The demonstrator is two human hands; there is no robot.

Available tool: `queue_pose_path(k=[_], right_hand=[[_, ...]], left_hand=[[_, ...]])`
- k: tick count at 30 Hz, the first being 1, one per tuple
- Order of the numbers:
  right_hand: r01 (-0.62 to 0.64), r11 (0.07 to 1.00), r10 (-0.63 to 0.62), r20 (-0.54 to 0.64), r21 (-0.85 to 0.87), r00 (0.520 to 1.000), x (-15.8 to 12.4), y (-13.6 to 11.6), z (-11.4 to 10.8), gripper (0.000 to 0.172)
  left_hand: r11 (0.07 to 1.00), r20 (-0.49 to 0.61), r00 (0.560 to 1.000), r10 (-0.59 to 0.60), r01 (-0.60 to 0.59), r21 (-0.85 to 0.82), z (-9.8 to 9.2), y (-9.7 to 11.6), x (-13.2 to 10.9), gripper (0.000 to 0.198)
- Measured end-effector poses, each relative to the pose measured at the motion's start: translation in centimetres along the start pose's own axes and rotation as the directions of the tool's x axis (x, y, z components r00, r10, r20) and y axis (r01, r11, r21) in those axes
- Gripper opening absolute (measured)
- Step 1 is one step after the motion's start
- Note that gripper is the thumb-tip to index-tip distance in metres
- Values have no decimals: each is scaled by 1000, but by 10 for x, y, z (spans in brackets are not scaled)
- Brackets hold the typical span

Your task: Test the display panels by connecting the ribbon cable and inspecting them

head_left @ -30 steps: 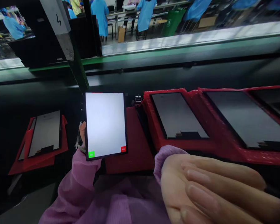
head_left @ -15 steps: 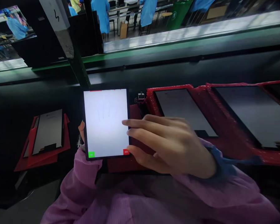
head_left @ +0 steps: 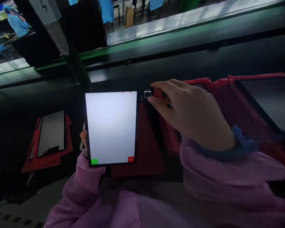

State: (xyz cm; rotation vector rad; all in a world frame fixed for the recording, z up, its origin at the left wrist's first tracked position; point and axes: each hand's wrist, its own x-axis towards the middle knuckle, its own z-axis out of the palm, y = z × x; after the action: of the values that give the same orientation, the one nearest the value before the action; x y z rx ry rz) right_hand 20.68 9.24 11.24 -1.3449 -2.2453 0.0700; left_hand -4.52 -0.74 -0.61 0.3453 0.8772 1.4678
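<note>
A tablet-like display [head_left: 111, 126] with a lit white screen stands in front of me, a green box in its lower left corner and a red one in its lower right. My left hand [head_left: 83, 136] grips it by the left edge; most of those fingers are hidden behind it. To the right of the screen, my right hand [head_left: 190, 110] hovers with thumb and forefinger apart, close to a small metal clasp-like piece [head_left: 147, 94]. Red wrapping shows between those fingers, and I cannot tell whether they touch it. A red sheet [head_left: 149, 145] lies under and beside the display.
On the left, a grey panel [head_left: 51, 133] rests on red sheets [head_left: 41, 163]. Red-wrapped trays [head_left: 239, 104] with another grey panel [head_left: 273, 101] lie on the right. A green post [head_left: 78, 68] rises behind the display. People in blue [head_left: 17, 25] are in the background.
My right hand has left the screen's right edge and moved up and right. Thin dark lines and a red bar have gone from the screen. My left hand keeps its hold.
</note>
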Motion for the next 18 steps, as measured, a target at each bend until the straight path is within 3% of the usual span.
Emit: queue_pose_path(k=[4,11,15,18], right_hand=[[-9,998,5,54,66,999,11,7,12,22],[33,994,-32,-10,103,999,10,6,14,17],[274,932,-291,39,240,956,8,4,7,20],[411,798,-521,163,440,838,3,4,-3,25]], left_hand=[[994,18,995,96,-95,-44,11,-5,-5,63],[993,-234,965,118,-114,30,24,-7,-6,54],[997,-210,975,79,-78,10,26,-6,-3,48],[999,-148,988,46,-49,-12,28,-8,-2,52]])
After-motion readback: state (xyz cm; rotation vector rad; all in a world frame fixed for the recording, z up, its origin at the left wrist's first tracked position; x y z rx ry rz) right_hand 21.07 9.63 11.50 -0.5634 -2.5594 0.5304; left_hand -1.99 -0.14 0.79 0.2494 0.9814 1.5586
